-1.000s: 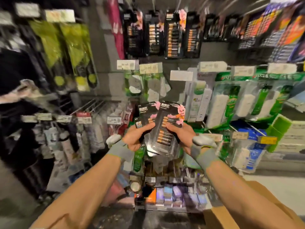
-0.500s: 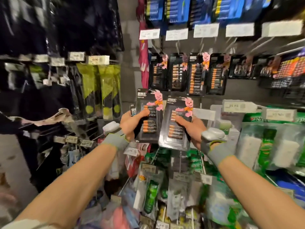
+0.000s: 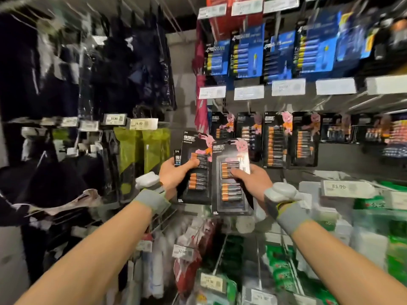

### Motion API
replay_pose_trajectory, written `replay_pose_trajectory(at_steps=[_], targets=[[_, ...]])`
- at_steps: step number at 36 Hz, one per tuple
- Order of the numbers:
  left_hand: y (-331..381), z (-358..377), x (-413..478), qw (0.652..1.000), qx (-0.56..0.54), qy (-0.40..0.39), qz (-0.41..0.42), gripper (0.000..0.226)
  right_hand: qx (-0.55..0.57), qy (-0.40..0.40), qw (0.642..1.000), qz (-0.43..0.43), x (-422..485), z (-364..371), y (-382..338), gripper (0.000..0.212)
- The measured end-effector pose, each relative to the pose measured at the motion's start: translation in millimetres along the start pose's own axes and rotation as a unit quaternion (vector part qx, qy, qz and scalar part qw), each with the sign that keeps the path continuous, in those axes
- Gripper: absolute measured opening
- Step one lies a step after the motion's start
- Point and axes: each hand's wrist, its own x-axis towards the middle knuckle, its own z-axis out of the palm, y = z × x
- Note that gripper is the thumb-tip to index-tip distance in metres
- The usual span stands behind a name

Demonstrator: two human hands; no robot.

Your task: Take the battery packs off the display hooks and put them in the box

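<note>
My left hand (image 3: pixel 176 173) grips black battery packs (image 3: pixel 196 172) with a pink rabbit printed on top, thumb across the front. My right hand (image 3: pixel 251 179) holds another black battery pack (image 3: pixel 231 179) beside them, thumb pressed on its blister. Both packs are upright in front of the display wall. Behind them, more black battery packs (image 3: pixel 275 139) hang in a row on display hooks. Blue battery packs (image 3: pixel 246 51) hang on the row above. No box is in view.
White price tags (image 3: pixel 288 86) line the hook rails. Dark clothing and yellow-green packets (image 3: pixel 141 150) hang on the left rack. Green and white packaged goods (image 3: pixel 374 216) fill the lower right, and red and white packets (image 3: pixel 189 260) hang on hooks below my hands.
My view has tilted upward along the display wall, and the box seen at lower right a second ago is out of frame. Both hands keep their packs, now slightly further apart.
</note>
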Motion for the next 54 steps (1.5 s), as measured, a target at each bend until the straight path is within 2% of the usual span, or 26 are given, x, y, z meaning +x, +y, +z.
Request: replay_pose_trajectory(at_steps=[4, 6, 11, 16, 20, 26, 28, 29, 33, 35, 39, 42, 46, 49, 51, 54], targets=[[7.4, -3.1, 21.8, 1.000, 0.003, 0.001, 0.003, 0.030, 0.000, 0.009, 1.000, -0.022, 8.9, 5.0, -14.1, 0.027], [10.0, -4.4, 33.9, 1.000, 0.002, 0.001, 0.007, 0.039, -0.010, 0.013, 0.999, -0.033, 16.6, 7.6, -20.5, 0.035], [19.2, -7.9, 56.3, 1.000, -0.006, 0.001, 0.021, 0.032, -0.014, 0.022, 0.998, -0.053, 46.3, 14.8, -31.8, 0.053], [21.8, -13.2, 82.6, 0.999, -0.025, -0.008, 0.044, 0.029, 0.005, 0.044, 0.997, -0.063, 65.2, 27.4, -41.2, 0.031], [22.7, -19.3, 101.6, 0.999, -0.027, -0.009, 0.046, 0.028, 0.011, 0.051, 0.996, -0.074, 77.5, 37.1, -48.2, 0.024], [27.3, -21.2, 117.5, 0.998, -0.013, -0.010, 0.068, 0.032, 0.006, 0.071, 0.995, -0.065, 98.6, 50.1, -57.2, 0.042], [29.5, -19.7, 119.6, 0.997, -0.015, -0.014, 0.075, 0.038, 0.012, 0.081, 0.995, -0.058, 103.8, 51.8, -60.5, 0.064], [29.2, -19.6, 121.8, 0.997, -0.015, -0.014, 0.078, 0.039, 0.016, 0.081, 0.995, -0.061, 108.3, 53.2, -60.2, 0.068], [27.4, -18.5, 130.5, 0.996, -0.011, -0.020, 0.083, 0.035, 0.022, 0.080, 0.995, -0.054, 122.2, 56.3, -60.4, 0.073], [26.4, -18.1, 133.8, 0.996, -0.007, -0.020, 0.088, 0.031, 0.025, 0.085, 0.995, -0.050, 123.2, 57.2, -64.4, 0.070], [23.1, -17.5, 143.0, 0.995, -0.001, -0.017, 0.096, 0.032, 0.034, 0.088, 0.994, -0.046, 128.3, 59.8, -64.0, 0.039], [21.0, -15.9, 148.1, 0.995, 0.002, -0.019, 0.101, 0.029, 0.031, 0.096, 0.994, -0.046, 132.9, 60.6, -60.8, 0.037], [16.3, -11.9, 158.0, 0.995, 0.011, -0.023, 0.099, 0.025, 0.019, 0.097, 0.995, -0.028, 152.5, 60.5, -53.2, 0.056], [13.8, -8.6, 162.6, 0.996, 0.013, -0.020, 0.089, 0.022, 0.014, 0.096, 0.995, -0.003, 182.0, 60.0, -38.8, 0.085], [10.9, -5.1, 167.5, 0.997, 0.016, -0.013, 0.081, 0.029, 0.019, 0.092, 0.996, 0.005, 226.5, 55.4, -9.3, 0.104], [6.3, -0.8, 176.7, 0.997, 0.017, -0.006, 0.074, 0.036, -0.033, 0.099, 0.994, 0.029, 282.0, 49.4, 28.8, 0.114]])
